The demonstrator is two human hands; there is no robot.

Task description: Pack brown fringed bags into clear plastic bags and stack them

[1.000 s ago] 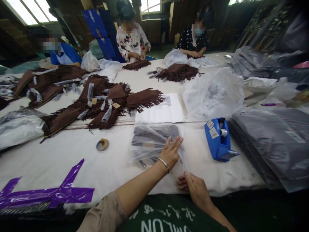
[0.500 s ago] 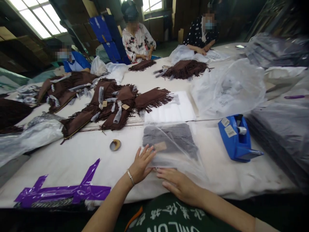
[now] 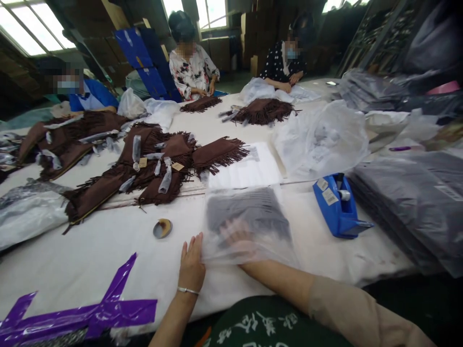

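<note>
The left hand (image 3: 191,270) lies open on the bench (image 3: 90,255) just beside a clear plastic bag (image 3: 267,253); the right hand (image 3: 237,239), fingers (image 3: 229,229) spread, rests under the film against a folded grey garment (image 3: 246,209).

- White-covered work table (image 3: 90,260): extends from near to far.
- Fringed brown suede panels (image 3: 97,195): lie left of centre, some with paper tags.
- Blue tape dispenser (image 3: 336,207): right of centre, bearing two labels.
- Stack of bagged grey garments (image 3: 408,207): near right.
- Purple tape strips (image 3: 108,313): near left, on the table.
- Co-worker in floral blouse (image 3: 191,72): far side, seated.
- Co-worker in polka-dot top (image 3: 282,62): far right, seated.
- Co-worker in blue top (image 3: 90,96): far left.
</note>
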